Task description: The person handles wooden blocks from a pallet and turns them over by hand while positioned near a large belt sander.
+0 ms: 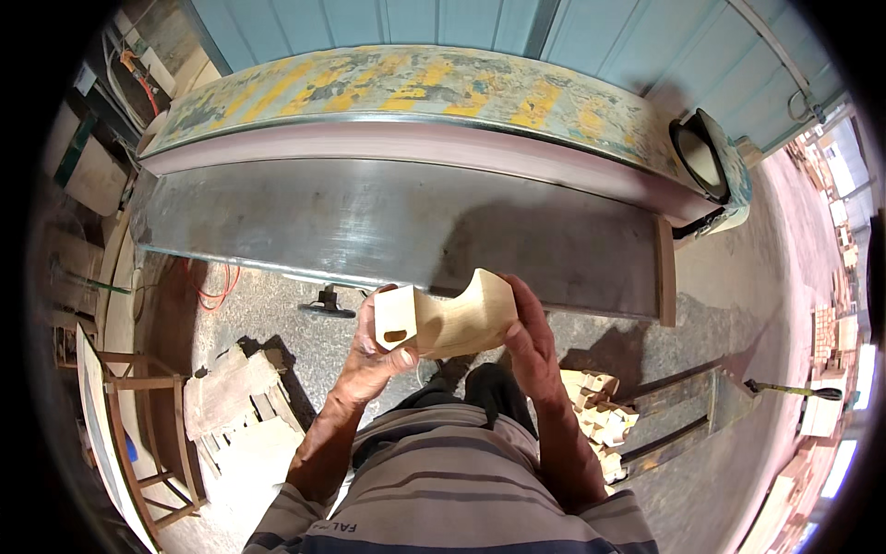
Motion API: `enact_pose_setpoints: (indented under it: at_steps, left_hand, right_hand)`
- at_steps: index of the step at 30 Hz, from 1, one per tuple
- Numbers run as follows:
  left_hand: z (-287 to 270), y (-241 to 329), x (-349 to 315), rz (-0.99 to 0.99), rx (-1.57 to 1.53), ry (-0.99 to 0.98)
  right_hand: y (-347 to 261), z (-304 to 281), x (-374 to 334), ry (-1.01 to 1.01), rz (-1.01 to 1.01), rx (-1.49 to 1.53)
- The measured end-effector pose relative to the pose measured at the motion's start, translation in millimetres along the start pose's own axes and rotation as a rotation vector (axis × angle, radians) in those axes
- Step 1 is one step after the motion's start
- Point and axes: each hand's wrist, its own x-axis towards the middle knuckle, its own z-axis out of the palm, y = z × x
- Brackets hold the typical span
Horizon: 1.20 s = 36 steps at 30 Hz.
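Between my two hands is a pale wooden block with a deep curved scoop in its upper edge and a small slot in its left end. My left hand grips the slotted end, thumb along the lower edge. Around the right end my right hand is closed, its thumb on the near face. The block is held in the air at the near edge of a long grey metal table, apparently not resting on it. Behind that table runs the pinkish belt of a belt sander.
A worn yellow-striped cover tops the sander, with a round black-rimmed opening at its right end. Wooden pieces are heaped at my right beside a metal frame. Boards and a wooden stand are at left.
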Motion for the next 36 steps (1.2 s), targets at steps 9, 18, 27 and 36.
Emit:
enact_pose_setpoints:
  at_steps: [9, 18, 27, 36]
  left_hand:
    - [11.3, -8.8, 36.2, -0.219, 0.1, 0.134]
    - [61.9, -25.5, 105.8, -0.095, 0.489, 0.127]
    - [96.1, -41.2, 146.5, -0.235, 0.746, 0.076]
    - [91.1, -43.7, 186.8, -0.148, 1.301, -0.012]
  right_hand:
    - [0.7, -17.1, 40.8, 0.038, 0.183, -0.213]
    - [32.7, -84.4, 86.1, 0.116, 0.219, -0.131]
    - [36.4, -127.8, 110.1, 0.213, 0.275, -0.018]
    - [41.0, -142.5, 133.2, 0.343, 0.246, -0.076]
